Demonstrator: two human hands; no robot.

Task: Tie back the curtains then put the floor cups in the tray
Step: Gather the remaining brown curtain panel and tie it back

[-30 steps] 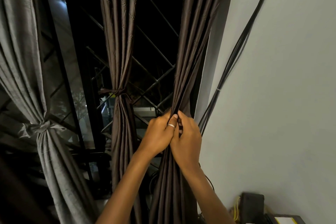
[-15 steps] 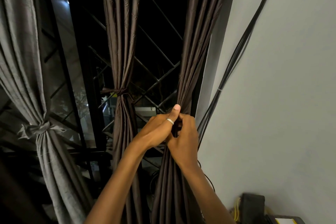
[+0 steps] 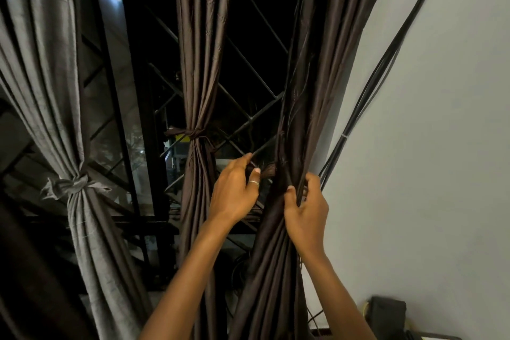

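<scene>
Curtains first: the grey curtain (image 3: 74, 119) and the middle curtain (image 3: 197, 77) each hang cinched with a knot, so we judge the work is on the last one. The right-hand curtain (image 3: 311, 77) hangs just beside the wall (image 3: 427, 146), its folds bunched in our right hand (image 3: 306, 210), whose fingers wrap tightly round the bundle. Our left hand (image 3: 234, 190) pinches a dark tie strip (image 3: 267, 172) between thumb and forefinger, just left of the bundle (where its other end runs, we cannot tell). Next, we think, the strip must pass round the gathered folds and be knotted, with the right hand holding them compact. Floor cups and tray are nowhere in our view; that step waits.
</scene>
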